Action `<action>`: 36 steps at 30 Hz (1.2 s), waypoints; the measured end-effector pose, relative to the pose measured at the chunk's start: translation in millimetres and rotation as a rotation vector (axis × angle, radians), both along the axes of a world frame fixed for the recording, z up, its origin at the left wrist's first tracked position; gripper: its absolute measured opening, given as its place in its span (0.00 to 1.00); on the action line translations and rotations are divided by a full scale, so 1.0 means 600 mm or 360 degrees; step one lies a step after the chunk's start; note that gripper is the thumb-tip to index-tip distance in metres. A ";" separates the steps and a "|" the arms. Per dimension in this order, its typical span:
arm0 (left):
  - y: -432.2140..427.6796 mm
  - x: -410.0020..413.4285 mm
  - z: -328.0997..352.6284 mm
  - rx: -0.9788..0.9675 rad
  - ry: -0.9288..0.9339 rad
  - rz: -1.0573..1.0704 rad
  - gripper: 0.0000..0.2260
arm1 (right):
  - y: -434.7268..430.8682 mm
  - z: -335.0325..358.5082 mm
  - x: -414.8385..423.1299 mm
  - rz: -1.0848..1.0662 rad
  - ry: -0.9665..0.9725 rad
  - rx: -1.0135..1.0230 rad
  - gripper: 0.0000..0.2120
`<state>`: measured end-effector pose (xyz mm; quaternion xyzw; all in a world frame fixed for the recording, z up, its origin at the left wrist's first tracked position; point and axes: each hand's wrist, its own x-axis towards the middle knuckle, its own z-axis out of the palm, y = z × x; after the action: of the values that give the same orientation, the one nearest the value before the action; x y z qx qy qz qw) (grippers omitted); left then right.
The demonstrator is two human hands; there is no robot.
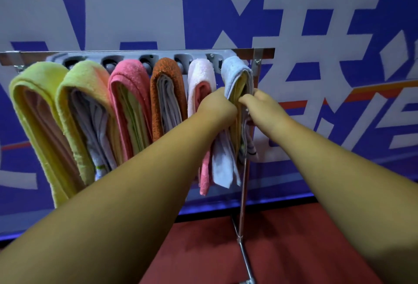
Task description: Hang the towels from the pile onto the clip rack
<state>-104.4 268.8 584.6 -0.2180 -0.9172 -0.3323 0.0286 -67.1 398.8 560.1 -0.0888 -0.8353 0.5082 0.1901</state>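
The grey clip rack (140, 54) runs along a metal bar at chest height. Several folded towels hang from it side by side: yellow (34, 94), lime (83, 85), pink (129, 85), orange (166, 80), pale pink (200, 75) and, at the far right, a light blue towel (235, 73). My left hand (217, 105) grips the left side of the light blue towel's bundle. My right hand (260, 103) pinches its right side. The top of that towel sits up at the rightmost clip. No pile of towels is in view.
A blue wall (316, 35) with large white characters stands right behind the rack. The rack's metal leg (243, 193) drops to a red floor (282, 249) and ends in a foot at the bottom edge.
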 end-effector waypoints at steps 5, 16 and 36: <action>-0.016 -0.021 -0.072 0.0381 -0.0139 -0.0125 0.34 | -0.016 -0.013 0.002 -0.0054 0.0013 0.0042 0.22; -0.020 -0.008 -0.123 0.0010 -0.0044 0.0081 0.10 | -0.010 -0.087 -0.016 -0.0422 0.0041 0.0332 0.10; -0.016 0.029 -0.201 -0.0478 -0.0402 0.0113 0.05 | -0.005 -0.162 0.036 -0.0528 -0.0261 0.0525 0.17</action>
<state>-86.9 259.2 463.8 -0.1439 -0.9599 -0.2151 -0.1078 -45.7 395.7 463.2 -0.2335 -0.8936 0.3178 0.2143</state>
